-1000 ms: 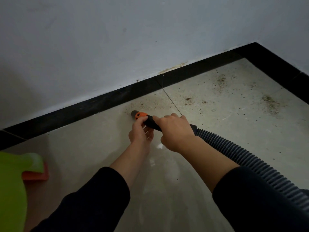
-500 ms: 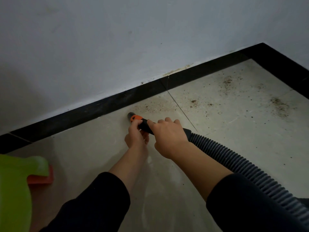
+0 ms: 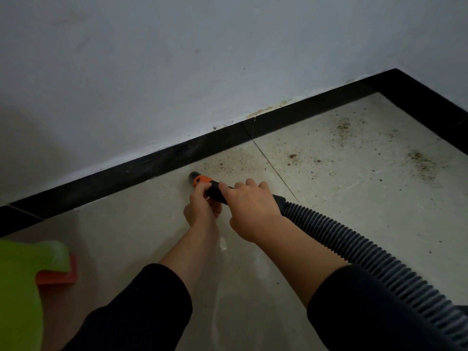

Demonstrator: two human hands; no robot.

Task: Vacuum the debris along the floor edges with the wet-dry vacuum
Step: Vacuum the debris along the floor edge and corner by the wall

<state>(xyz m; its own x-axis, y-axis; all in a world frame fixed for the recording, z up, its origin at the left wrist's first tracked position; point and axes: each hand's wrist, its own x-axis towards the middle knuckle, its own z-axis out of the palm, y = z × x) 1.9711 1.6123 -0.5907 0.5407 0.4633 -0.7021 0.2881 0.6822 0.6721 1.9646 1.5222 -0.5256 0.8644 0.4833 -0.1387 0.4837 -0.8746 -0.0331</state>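
A black vacuum nozzle with an orange collar lies low on the pale floor tile, its tip close to the black skirting. My left hand grips the nozzle just behind the collar from below. My right hand wraps over the black handle further back. The ribbed grey hose runs from the handle to the lower right. Brown debris is scattered on the tile just right of the nozzle tip, with more specks and patches toward the corner.
A white wall rises above the skirting, which turns a corner at the upper right. A green plastic object over an orange piece sits at the lower left. A tile joint runs diagonally past the nozzle.
The nozzle and both hands have slid left along the skirting, away from the tile joint. The debris patch now lies to the right of the tip.
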